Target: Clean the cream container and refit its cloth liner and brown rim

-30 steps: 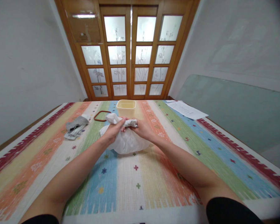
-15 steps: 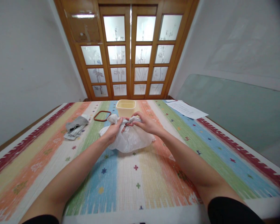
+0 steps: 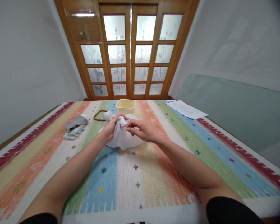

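Note:
A thin white plastic bag (image 3: 124,138) rests on the striped tablecloth, its top bunched and twisted. My left hand (image 3: 110,129) is closed around the gathered neck, and a crumpled white end pokes out above the fingers. On the bag's right side, the curled fingers of my right hand (image 3: 140,129) pinch at the plastic near the twist; the fingertips are partly hidden. What the bag contains, if anything, cannot be made out. Just behind it stands a pale yellow rectangular tub (image 3: 126,107) without a lid.
A reddish-brown frame-shaped ring (image 3: 98,115) lies left of the tub, partly behind the bag. Farther left is a crumpled grey-silver wrapper (image 3: 76,127). Printed paper sheets (image 3: 186,109) lie at the back right. Beyond the table are wood-and-glass doors (image 3: 130,62).
My right hand has come off the bag end it held and shifted slightly down, fingers curling. My left hand and the bag's neck have moved a little left.

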`<state>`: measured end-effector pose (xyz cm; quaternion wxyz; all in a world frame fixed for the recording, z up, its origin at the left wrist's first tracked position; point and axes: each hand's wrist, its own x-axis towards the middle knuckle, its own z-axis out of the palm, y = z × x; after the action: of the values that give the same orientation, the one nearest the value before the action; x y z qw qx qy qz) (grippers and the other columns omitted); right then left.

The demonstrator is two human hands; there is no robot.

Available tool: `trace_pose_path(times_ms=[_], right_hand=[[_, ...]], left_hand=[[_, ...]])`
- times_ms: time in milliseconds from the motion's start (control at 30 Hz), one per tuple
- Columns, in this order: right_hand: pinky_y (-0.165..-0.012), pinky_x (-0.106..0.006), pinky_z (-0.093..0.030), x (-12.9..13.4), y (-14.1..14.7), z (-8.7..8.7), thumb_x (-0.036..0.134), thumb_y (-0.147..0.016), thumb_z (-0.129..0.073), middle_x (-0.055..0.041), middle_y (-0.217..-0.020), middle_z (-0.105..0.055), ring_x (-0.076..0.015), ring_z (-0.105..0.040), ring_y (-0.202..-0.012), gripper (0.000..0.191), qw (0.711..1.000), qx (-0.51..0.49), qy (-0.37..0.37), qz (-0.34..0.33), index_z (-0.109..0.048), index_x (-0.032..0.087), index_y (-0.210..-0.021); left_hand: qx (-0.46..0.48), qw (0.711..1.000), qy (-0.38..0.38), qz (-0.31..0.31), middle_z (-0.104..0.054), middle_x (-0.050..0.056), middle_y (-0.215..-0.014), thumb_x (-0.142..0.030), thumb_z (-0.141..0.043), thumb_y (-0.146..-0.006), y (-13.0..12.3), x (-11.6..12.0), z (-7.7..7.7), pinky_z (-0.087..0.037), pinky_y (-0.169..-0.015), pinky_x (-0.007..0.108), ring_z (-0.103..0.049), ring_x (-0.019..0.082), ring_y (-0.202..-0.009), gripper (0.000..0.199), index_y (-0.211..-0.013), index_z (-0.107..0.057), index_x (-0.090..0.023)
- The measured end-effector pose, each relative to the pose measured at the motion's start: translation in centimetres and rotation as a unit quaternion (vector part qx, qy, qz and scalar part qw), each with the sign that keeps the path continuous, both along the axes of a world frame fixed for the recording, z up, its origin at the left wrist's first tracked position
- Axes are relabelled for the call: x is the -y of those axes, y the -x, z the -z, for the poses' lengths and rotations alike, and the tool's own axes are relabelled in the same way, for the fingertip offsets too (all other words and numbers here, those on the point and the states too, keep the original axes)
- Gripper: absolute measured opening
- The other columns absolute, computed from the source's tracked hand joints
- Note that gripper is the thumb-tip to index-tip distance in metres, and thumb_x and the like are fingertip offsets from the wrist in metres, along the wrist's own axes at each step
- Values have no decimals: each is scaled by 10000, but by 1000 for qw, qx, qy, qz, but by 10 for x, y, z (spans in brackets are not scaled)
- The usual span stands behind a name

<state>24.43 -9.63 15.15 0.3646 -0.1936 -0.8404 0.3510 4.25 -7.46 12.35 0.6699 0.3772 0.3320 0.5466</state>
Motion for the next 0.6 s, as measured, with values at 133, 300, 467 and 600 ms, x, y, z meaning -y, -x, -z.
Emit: trace_pose_path(times_ms=[133, 300, 467, 600], right_hand=[[-639, -257, -497, -9, -2, 6, 440, -1004, -601, 29, -731, -601, -123, -615, -665, 256, 992, 65, 85, -67, -598, 196, -928], [-582, -252, -474, -20, -7, 10, 456, -993, -600, 43, -769, -548, -119, -544, -636, 252, 994, -40, 97, 2, -563, 220, -1070], [-953, -418, -508, -26, -11, 9, 348, -933, -682, -77, -1159, -651, -226, -632, -1086, 392, 981, -73, -79, 163, -566, 232, -1289], [-1050, -450, -487, -31, -10, 16, 365, -918, -709, -102, -1283, -655, -237, -622, -1216, 703, 998, -34, -9, 50, -390, 237, -1531]], left_hand=[[22, 999, -44, 22, -724, 3, -940, -301, -854, -736, 1, 10, -9, -543, -725, 251, -668, 139, -772, 327, -893, -591, -188], [-15, 995, -86, 48, -680, -33, -897, -206, -844, -695, 1, 19, -14, -489, -683, 223, -632, 117, -734, 393, -988, -582, -208], [-29, 986, -109, 122, -640, -30, -899, -148, -825, -674, 5, 26, -17, -467, -677, 218, -617, 119, -752, 415, -1005, -586, -218], [-51, 977, -129, 164, -635, -18, -866, -159, -827, -686, 9, 28, -16, -458, -676, 232, -602, 124, -727, 359, -983, -633, -215]])
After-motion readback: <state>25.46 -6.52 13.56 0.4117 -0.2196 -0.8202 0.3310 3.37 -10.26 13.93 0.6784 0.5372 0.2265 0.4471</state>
